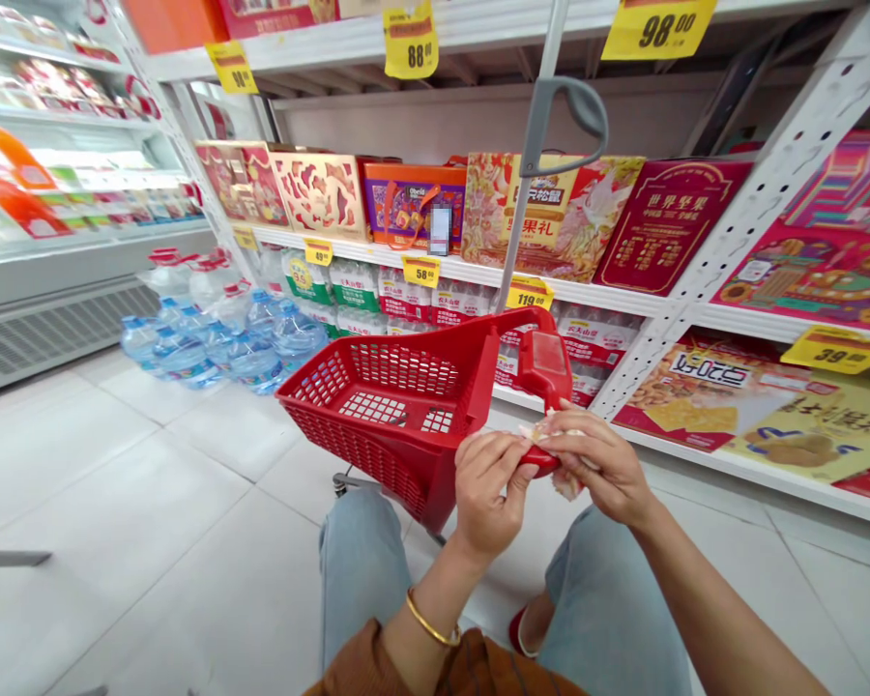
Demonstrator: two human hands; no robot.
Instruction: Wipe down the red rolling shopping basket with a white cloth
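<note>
Hands (489, 491) half-closed: handle (539, 461) and probable tissue (568, 483).

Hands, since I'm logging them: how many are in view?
2: the left hand at the red handle; the right hand close beside, holding pale crumpled material.

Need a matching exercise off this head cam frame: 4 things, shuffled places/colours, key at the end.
Things
1. Pale crumpled material
2. Basket
3. Bracelet
4. Blue-tinted bottles

Places and colours
A. Gold-coloured
B. Clustered on the floor
C. In the right hand, at the red handle
D. Red, with many openings in its walls

Pairs: 1-C, 2-D, 3-A, 4-B
</note>
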